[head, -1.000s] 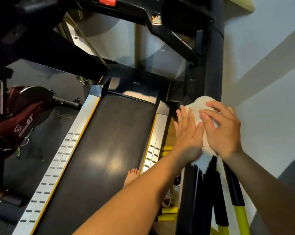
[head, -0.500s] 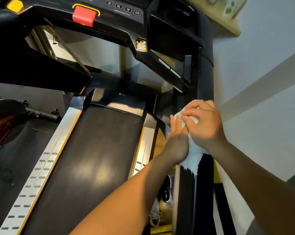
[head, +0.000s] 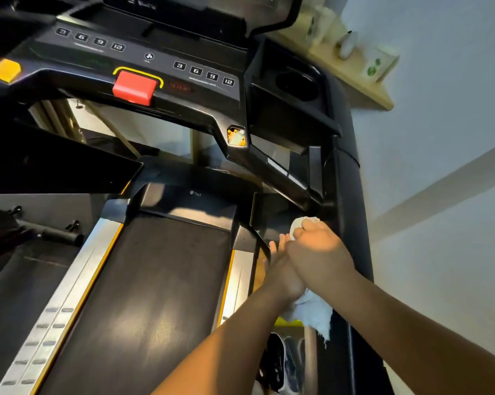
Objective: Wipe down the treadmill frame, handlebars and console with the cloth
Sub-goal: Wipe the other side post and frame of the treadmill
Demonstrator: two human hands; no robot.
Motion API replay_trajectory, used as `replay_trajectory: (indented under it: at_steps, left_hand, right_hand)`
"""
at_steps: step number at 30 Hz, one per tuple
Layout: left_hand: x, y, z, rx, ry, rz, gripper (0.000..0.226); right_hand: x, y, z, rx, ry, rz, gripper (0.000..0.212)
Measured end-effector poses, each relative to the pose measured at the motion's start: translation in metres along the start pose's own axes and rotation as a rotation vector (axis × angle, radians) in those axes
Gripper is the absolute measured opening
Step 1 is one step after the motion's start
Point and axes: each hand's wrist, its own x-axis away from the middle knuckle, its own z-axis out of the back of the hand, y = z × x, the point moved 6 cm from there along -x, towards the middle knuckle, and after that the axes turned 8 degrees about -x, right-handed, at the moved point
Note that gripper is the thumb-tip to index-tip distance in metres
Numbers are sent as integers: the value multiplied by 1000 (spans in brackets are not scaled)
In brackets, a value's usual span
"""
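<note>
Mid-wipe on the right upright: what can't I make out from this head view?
Head view, the only one:
- cloth: its middle is hidden under the right hand and left hand, so its contact with the upright is unseen.
- The left hand's palm is hidden behind the right hand.
- console: top cut off by the frame edge, left end blurred.
- shelf items: blurred, labels unreadable.

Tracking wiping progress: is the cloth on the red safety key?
No, the cloth sits under the right hand and left hand on the black upright, well below the red key.
</note>
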Motion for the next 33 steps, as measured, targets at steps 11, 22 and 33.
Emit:
replay_trajectory:
  at_steps: [11,22,33]
  left_hand:
    - [26,4,32,115,465,-37,7]
    - [115,-17,-44,368,240,69,24]
    - [225,-49,-79,355,19,81,30]
  right_hand:
    - [-8,-49,27,510,178,453,36]
    - [53,-28,-47,932,35,465,37]
    - [174,-3,-109,724,-117,537,44]
